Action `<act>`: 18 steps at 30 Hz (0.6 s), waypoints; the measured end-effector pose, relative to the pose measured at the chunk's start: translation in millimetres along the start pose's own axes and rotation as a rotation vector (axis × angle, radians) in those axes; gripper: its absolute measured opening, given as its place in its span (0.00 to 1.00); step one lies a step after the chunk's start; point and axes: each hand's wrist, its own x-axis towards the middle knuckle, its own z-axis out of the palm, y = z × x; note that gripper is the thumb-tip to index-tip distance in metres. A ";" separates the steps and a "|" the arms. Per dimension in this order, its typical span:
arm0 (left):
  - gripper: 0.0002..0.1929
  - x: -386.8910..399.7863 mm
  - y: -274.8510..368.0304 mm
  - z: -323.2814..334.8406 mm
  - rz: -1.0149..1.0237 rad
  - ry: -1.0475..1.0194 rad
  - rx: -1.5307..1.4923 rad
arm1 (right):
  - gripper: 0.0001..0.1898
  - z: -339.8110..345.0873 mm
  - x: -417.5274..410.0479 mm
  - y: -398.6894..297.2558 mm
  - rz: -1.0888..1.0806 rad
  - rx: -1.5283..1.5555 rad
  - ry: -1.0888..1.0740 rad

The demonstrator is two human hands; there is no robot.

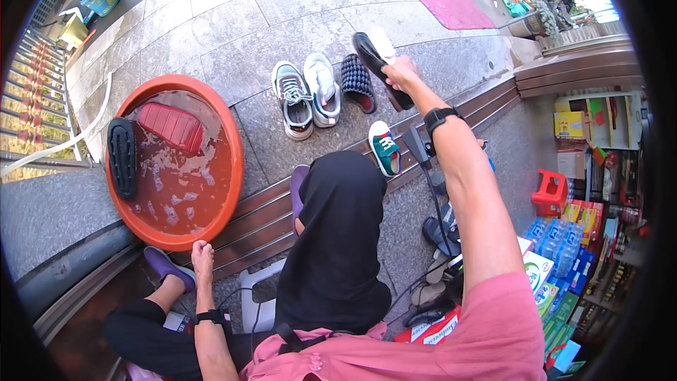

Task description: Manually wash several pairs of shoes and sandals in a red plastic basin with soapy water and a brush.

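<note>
Out in front, my right hand (403,71) grips a black shoe (365,48) by its middle, over the stone paving. Something white and overexposed (382,42) shows beside the shoe; I cannot tell what it is. My left hand (202,260), fingers curled and nothing visible in them, is at the near rim of an orange plastic basin (236,153). Sudsy water fills the basin, where a red slipper (172,126) lies sole up. A black slipper (121,159) rests on its left rim. Two sneakers (292,99) (321,90) and a dark woven slipper (358,80) stand on the paving.
A green child's shoe (385,149) sits on the metal door track (264,222). Nearby are a black device with a cable (418,147) and a white plastic stool (259,280). Bottled water (555,241) and boxes line the right side. A pink mat (444,0) lies farther off.
</note>
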 end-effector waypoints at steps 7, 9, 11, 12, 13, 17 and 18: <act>0.05 -8.7 -0.1 -1.4 -0.061 0.068 0.044 | 0.09 48.5 40.6 79.6 0.325 0.046 0.128; 0.07 -12.0 4.9 1.8 -0.059 0.058 0.045 | 0.09 55.4 54.3 96.1 0.369 0.112 0.117; 0.07 -8.9 6.0 6.5 -0.043 0.032 0.005 | 0.09 52.5 65.1 108.0 0.344 0.141 0.148; 0.08 -10.6 5.7 5.7 -0.052 0.070 0.000 | 0.14 48.2 56.3 93.2 0.327 0.170 0.093; 0.08 -7.0 6.8 11.8 -0.047 0.084 -0.011 | 0.14 45.1 73.4 106.5 0.332 0.188 0.112; 0.07 -3.7 -4.6 11.6 -0.038 0.125 0.033 | 0.16 61.9 113.7 121.3 0.268 0.210 0.223; 0.07 -5.9 -0.4 11.1 -0.048 0.138 0.042 | 0.17 73.3 107.7 115.3 0.289 0.355 0.199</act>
